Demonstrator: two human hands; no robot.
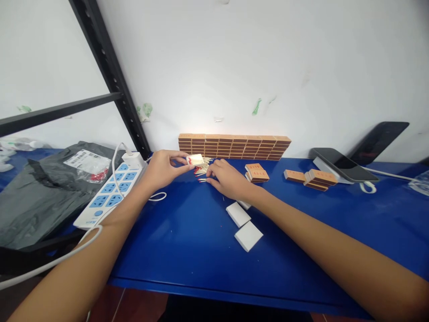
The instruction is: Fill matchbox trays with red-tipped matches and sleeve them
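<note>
My left hand (pixel 165 167) grips a small white matchbox tray (pixel 195 159) between thumb and fingers, with red-headed matches inside it. Just below and to the right of that tray, a loose pile of matches (pixel 202 169) lies on the blue table (pixel 174 241). My right hand (pixel 225 178) is at the pile's right side, fingers bent and drawn together. A few matches (pixel 202 180) stick out from its thumb and fingertips. Nearer me lie white matchbox trays (pixel 248 235), one of them (pixel 238 214) slightly farther off and another partly hidden by my right forearm.
Stacked matchboxes (pixel 234 146) form a low wall against the white wall. More matchboxes (pixel 257 172) sit right of my hand, others (pixel 321 177) farther right beside a phone (pixel 345 163) on a stand. A power strip (pixel 112 190), white cable and grey plastic bag (pixel 40 197) occupy the left.
</note>
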